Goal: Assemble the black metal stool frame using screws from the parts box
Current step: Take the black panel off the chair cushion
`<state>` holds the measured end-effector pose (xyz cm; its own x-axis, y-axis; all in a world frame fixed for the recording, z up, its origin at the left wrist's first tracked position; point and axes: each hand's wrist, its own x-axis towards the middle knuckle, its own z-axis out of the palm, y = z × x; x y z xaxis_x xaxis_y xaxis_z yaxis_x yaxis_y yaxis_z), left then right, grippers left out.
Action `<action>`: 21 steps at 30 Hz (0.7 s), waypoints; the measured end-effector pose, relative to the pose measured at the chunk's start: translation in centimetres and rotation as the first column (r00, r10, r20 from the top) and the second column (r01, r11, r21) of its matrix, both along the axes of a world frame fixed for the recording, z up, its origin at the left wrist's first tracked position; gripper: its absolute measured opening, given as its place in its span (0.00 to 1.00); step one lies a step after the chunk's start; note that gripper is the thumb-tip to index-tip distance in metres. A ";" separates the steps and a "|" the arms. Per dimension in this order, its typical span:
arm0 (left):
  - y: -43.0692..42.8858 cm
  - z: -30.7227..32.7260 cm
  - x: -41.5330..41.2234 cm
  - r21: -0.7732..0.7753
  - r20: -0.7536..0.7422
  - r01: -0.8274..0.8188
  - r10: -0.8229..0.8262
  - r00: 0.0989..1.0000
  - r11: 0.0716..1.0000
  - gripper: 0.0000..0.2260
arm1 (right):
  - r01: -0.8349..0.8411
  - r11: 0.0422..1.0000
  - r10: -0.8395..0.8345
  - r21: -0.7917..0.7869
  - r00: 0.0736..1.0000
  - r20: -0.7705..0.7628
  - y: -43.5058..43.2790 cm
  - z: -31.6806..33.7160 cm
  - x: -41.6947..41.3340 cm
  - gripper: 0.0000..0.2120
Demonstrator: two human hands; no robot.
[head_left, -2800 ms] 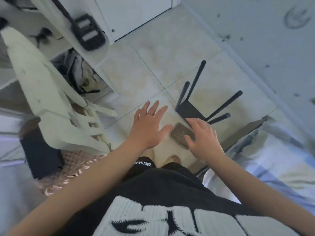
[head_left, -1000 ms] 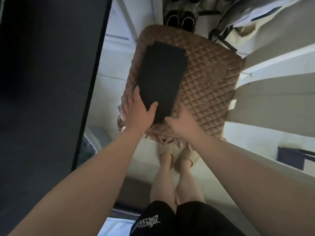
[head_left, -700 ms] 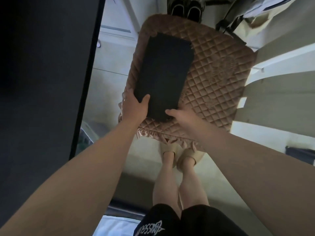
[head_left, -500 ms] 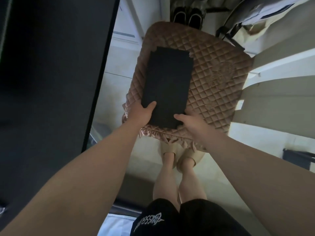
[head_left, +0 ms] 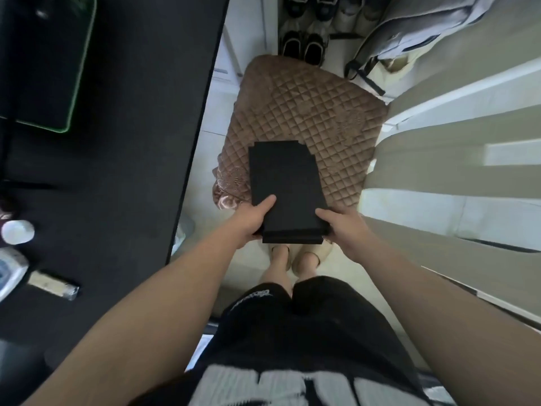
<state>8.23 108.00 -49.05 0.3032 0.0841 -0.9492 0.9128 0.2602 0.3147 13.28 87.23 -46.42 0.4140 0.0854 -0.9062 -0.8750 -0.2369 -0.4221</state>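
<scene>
Head view: a flat black rectangular panel [head_left: 285,186] was held over a brown quilted cushion [head_left: 307,112], its near end past the cushion's front edge. Left hand [head_left: 251,221] gripped the near left corner, thumb on top. Right hand [head_left: 342,227] gripped the near right corner likewise. Black desk [head_left: 131,142] stood at left.

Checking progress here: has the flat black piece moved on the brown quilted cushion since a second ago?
Yes. The flat black piece has come toward the person across the quilted cushion; its near end now overhangs the cushion's near edge.
</scene>
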 end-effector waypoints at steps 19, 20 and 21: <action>-1.8 20.9 7.6 0.206 0.634 0.157 -0.254 0.730 0.966 0.27 | 0.099 0.979 -0.186 0.180 0.800 0.570 -4.3 20.3 2.4 0.25; -2.2 22.2 8.2 0.213 0.661 0.161 -0.264 0.703 0.964 0.25 | 0.096 0.980 -0.185 0.176 0.771 0.609 -4.8 21.2 2.5 0.25; -2.7 23.4 8.8 0.217 0.690 0.165 -0.270 0.672 0.962 0.23 | 0.095 0.981 -0.182 0.167 0.740 0.648 -5.4 22.3 2.7 0.26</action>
